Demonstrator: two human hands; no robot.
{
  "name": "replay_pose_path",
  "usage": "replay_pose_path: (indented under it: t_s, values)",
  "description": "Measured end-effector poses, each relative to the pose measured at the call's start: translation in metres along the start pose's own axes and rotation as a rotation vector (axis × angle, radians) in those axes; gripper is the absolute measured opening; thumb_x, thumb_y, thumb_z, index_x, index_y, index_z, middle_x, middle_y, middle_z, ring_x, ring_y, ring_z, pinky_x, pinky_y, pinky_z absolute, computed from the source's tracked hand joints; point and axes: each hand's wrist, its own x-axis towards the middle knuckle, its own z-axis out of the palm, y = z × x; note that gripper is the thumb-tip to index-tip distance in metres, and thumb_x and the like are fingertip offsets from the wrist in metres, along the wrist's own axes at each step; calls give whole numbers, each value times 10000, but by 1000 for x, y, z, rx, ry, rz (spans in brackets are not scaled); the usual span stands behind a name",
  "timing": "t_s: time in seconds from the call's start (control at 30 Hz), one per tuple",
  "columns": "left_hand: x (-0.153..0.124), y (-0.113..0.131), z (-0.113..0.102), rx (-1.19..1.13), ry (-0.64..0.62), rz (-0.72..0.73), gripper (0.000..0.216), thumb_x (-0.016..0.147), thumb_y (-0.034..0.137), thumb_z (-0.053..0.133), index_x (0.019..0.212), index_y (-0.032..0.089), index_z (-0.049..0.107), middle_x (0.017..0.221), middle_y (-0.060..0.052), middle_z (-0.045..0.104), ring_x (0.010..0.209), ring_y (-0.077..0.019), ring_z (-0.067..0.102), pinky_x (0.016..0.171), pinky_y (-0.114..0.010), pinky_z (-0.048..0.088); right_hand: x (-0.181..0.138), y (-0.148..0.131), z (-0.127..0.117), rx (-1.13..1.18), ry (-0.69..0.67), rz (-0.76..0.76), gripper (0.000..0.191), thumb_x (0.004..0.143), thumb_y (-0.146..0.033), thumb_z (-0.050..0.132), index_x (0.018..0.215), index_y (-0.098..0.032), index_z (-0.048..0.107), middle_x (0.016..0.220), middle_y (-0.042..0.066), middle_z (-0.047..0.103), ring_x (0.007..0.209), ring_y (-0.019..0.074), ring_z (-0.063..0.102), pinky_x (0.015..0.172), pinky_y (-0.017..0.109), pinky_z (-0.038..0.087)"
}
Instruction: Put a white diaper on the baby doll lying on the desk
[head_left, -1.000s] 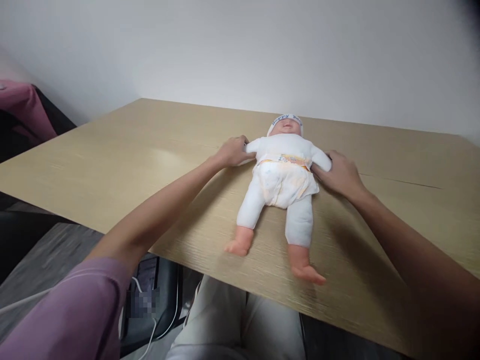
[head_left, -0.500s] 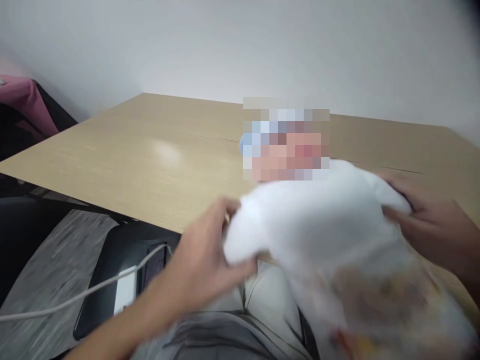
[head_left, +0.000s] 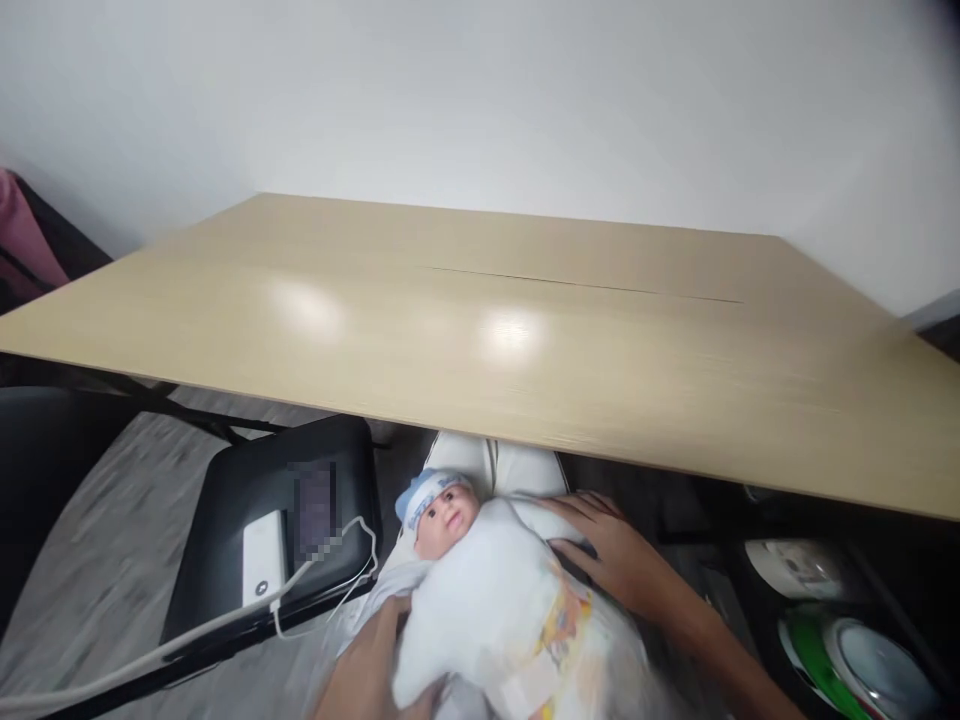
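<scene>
A baby doll [head_left: 480, 590] in a white top and a blue-and-white cap [head_left: 431, 490] lies on my lap, its head toward the upper left. Its lower part wears a diaper [head_left: 562, 640] with a colourful printed band, blurred at the bottom of the picture. My left hand [head_left: 386, 650] grips the doll by one sleeve at the left, thumb and fingers on either side. Around the other sleeve, my right hand [head_left: 600, 545] is closed at the doll's upper right.
A wooden table [head_left: 375, 330] stands in front against a white wall. To the left, a black stool [head_left: 225, 490] bears a white power bank [head_left: 264, 560] with a cable [head_left: 150, 650] and a pixelated dark object. At the lower right are round containers, one green-rimmed [head_left: 814, 665].
The doll has come down from above the table's front edge onto my lap, both hands moving with it. My view has shifted too, and the doll's face now shows.
</scene>
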Motion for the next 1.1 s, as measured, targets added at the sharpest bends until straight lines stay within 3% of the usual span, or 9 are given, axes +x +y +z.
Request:
replay_pose_path:
  t_s: [0.1,0.23,0.37,0.47,0.6,0.7,0.83,0.97,1.1]
  values:
    - [4,8,-2,132,34,31,532,869,479,818,1312,215,683,1214,-119,805,1081,-342,781,939,-454,634,-16,15,15,108,67,67,453,1076,-396,623,1516,-316,693,1563,92,682,1481,340,591,1283,576,444]
    - [6,20,-12,228,115,159,646,847,685,853,1251,212,681,1207,-132,762,1079,-363,725,940,-507,602,-58,12,14,323,105,158,378,1114,-520,579,1366,-304,759,1471,97,711,1411,320,636,1219,490,504]
    - [12,37,-20,141,216,363,329,1027,487,721,1198,228,615,1274,-107,702,1130,-294,666,946,-409,566,-80,-11,15,459,38,181,358,1124,-526,576,1359,-311,739,1408,84,718,1333,288,669,1151,421,535]
    - [23,59,-17,27,135,557,171,1086,374,643,1150,232,573,1280,-82,680,1122,-248,626,947,-357,524,-78,-21,19,466,88,198,328,1119,-521,591,1306,-304,752,1379,78,718,1323,280,665,1152,408,522]
    - [42,94,1,8,-105,736,236,1115,410,634,1251,230,562,1321,-55,692,1147,-235,605,1016,-376,469,-70,-20,23,410,134,190,272,1109,-490,621,1208,-300,788,1236,60,758,1200,266,703,1063,390,544]
    - [56,110,18,114,-133,821,309,1116,438,626,1336,227,571,1328,-64,707,1135,-263,594,1010,-423,436,-67,-14,25,364,173,166,252,1105,-469,634,1152,-295,811,1140,49,782,1106,258,721,1004,392,541]
    - [69,116,27,171,-116,842,322,1115,479,613,1330,238,617,1297,-74,708,1074,-270,587,936,-423,423,-66,-10,27,341,213,151,251,1105,-451,633,1098,-295,829,1084,39,802,1050,255,727,973,401,529]
    - [71,118,19,121,-108,840,294,1131,456,600,1341,251,633,1296,-68,718,1074,-254,602,932,-403,437,-66,-13,26,356,223,167,263,1105,-467,629,1087,-300,831,1072,33,806,1039,248,737,956,388,536]
    - [57,96,1,0,-114,888,327,1154,387,564,1449,249,594,1321,-83,732,1138,-235,641,982,-379,486,-68,-16,27,391,245,196,284,1112,-483,607,1112,-301,824,1108,39,808,1091,252,739,984,379,546]
